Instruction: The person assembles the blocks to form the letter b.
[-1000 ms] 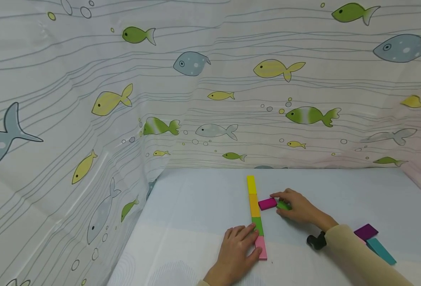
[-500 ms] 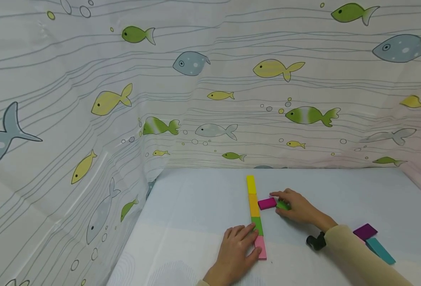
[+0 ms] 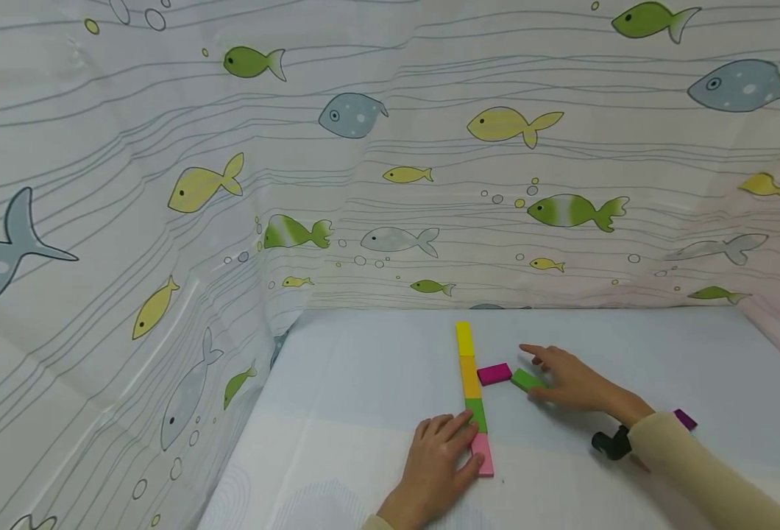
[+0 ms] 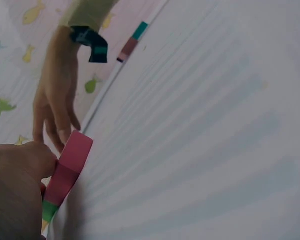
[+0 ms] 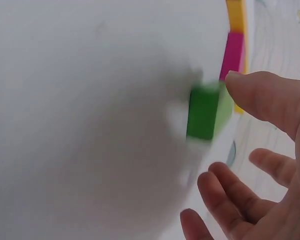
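Observation:
Four-sided coloured blocks lie end to end in a line running away from me: a pink block (image 3: 483, 456) nearest, then a green block (image 3: 477, 415), an orange block (image 3: 470, 377) and a yellow block (image 3: 465, 338). My left hand (image 3: 433, 462) rests along the left side of the pink and green ones, fingertips on them. A magenta block (image 3: 494, 374) branches off right from the orange one, and a second green block (image 3: 525, 380) sits at its outer end, angled. Over that green block's right end hovers my right hand (image 3: 572, 379), fingers spread, thumb close to it in the right wrist view.
A purple block (image 3: 685, 419) shows behind the right sleeve (image 3: 695, 456), which hides most of a teal block (image 4: 140, 30) seen in the left wrist view. A black wrist camera (image 3: 611, 444) hangs under the right wrist. Fish-printed cloth (image 3: 390, 213) stands behind the white table (image 3: 357, 368).
My right hand has let go of the second green block and drawn back to the right, its fingers opening. The blocks and my left hand stay in place.

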`<state>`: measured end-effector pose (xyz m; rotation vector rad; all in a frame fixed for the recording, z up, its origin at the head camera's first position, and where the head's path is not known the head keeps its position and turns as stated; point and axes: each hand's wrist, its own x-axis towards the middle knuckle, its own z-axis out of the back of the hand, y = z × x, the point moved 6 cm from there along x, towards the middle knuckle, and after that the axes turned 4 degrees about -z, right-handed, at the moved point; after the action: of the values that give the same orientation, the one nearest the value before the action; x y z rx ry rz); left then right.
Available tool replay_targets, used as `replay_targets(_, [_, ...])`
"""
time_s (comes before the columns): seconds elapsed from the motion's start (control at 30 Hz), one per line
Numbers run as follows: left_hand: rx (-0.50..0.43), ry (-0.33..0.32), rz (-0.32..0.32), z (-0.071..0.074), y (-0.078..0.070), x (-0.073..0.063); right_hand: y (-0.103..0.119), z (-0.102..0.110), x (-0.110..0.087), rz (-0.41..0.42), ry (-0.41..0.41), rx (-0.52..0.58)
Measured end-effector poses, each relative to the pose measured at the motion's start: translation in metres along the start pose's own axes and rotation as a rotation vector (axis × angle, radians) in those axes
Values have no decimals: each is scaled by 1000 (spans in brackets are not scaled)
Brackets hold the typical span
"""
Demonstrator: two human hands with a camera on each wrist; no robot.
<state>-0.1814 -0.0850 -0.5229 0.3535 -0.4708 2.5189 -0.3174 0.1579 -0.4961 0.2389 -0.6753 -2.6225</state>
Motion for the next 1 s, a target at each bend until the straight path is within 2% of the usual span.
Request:
replay_targets(0.3, [13, -18, -10, 0, -2, 0, -41, 47, -53, -19, -100, -95])
replay_targets(0.47, [-11, -5, -1, 0, -2, 1, -72, 63, -85, -33, -135, -145])
replay_targets(0.7, [-14, -16, 9, 0, -1, -1, -103, 56, -120, -78, -125, -135])
replay_targets(0.87, [-17, -46, -15, 0, -2, 0, -109, 48, -136, -78, -190, -108])
replay_targets(1.0, [-36, -28, -6, 0, -3, 1, -105, 44, -143, -66, -225, -91])
